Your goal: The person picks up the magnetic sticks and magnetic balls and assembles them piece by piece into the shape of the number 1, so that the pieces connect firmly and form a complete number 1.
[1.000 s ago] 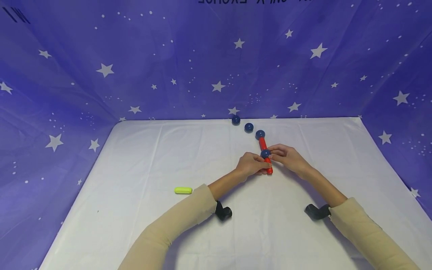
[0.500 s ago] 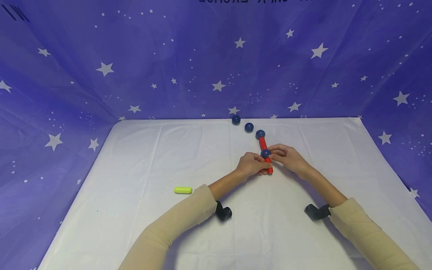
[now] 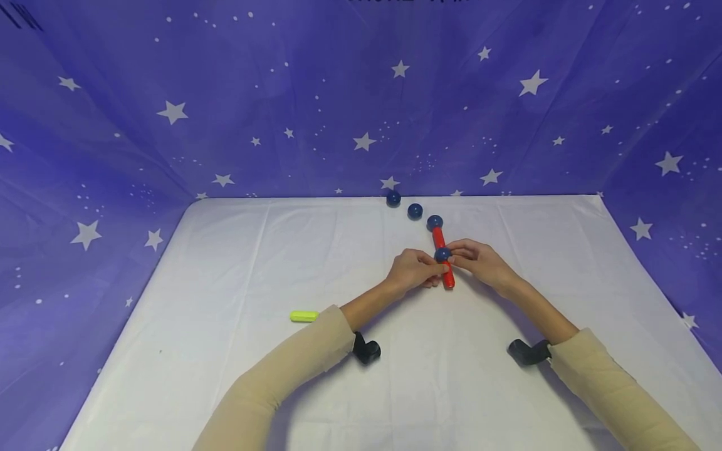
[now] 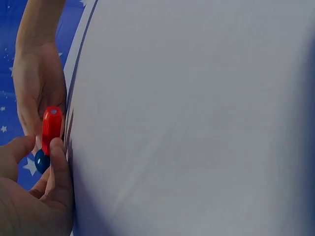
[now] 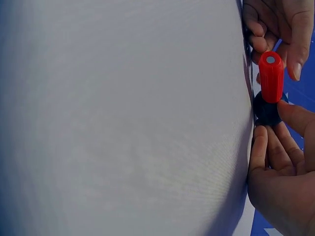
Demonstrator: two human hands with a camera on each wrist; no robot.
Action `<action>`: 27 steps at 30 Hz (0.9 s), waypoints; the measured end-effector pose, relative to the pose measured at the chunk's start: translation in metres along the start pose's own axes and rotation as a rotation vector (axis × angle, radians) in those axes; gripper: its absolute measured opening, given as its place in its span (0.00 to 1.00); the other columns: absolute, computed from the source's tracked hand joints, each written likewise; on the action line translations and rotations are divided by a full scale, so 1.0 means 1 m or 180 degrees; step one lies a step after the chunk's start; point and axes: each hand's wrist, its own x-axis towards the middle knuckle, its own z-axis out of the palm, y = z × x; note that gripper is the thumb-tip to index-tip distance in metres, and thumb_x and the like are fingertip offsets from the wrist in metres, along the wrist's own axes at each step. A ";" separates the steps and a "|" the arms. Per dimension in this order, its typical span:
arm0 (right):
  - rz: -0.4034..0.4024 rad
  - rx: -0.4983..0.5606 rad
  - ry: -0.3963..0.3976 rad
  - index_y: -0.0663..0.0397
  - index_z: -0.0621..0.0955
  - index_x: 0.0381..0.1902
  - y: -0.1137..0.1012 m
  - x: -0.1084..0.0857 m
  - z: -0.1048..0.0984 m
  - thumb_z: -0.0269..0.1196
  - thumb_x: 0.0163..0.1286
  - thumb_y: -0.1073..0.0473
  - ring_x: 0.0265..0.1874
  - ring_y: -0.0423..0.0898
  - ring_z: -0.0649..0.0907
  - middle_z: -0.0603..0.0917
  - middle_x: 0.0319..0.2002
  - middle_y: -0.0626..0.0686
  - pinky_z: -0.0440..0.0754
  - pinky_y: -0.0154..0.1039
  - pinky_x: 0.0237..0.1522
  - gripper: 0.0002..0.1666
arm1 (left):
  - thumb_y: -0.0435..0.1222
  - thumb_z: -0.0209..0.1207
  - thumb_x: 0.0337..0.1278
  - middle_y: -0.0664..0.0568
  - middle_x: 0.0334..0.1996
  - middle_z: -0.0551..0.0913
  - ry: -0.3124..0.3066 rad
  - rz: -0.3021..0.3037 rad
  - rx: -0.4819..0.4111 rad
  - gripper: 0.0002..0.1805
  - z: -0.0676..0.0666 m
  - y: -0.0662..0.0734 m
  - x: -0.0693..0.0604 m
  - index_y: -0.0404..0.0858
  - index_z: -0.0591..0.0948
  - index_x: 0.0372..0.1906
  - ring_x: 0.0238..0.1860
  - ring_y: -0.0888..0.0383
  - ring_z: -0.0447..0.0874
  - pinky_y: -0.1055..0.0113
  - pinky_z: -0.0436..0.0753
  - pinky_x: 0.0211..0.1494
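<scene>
In the head view, a chain of two red magnetic rods and two blue balls lies on the white table. My right hand [image 3: 484, 268] pinches the nearer blue ball [image 3: 442, 254] between thumb and fingers. The near red rod [image 3: 449, 277] sticks out from that ball towards me. My left hand [image 3: 414, 272] is beside this rod, its thumb [image 5: 297, 69] apart from it in the right wrist view; its fingers lie close to the rod's side. Beyond the hands, the far red rod [image 3: 439, 237] joins the held ball to another blue ball [image 3: 435, 223].
Two loose blue balls, one nearer [image 3: 415, 211] and one at the back edge [image 3: 393, 198], lie past the chain. A yellow-green rod [image 3: 304, 316] rests by the left sleeve. A starry purple cloth [image 3: 361, 100] stands behind the white table [image 3: 451, 388].
My left hand has drawn slightly to the left, and its thumb has come off the near red rod. The right hand stays at the ball.
</scene>
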 end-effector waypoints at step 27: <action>-0.0024 -0.0064 0.0000 0.62 0.75 0.62 0.000 0.001 0.001 0.61 0.75 0.55 0.58 0.56 0.76 0.83 0.55 0.61 0.68 0.51 0.58 0.23 | 0.37 0.69 0.59 0.43 0.48 0.85 0.1123 0.0844 0.0939 0.24 -0.032 0.001 0.061 0.31 0.80 0.58 0.50 0.52 0.83 0.67 0.78 0.55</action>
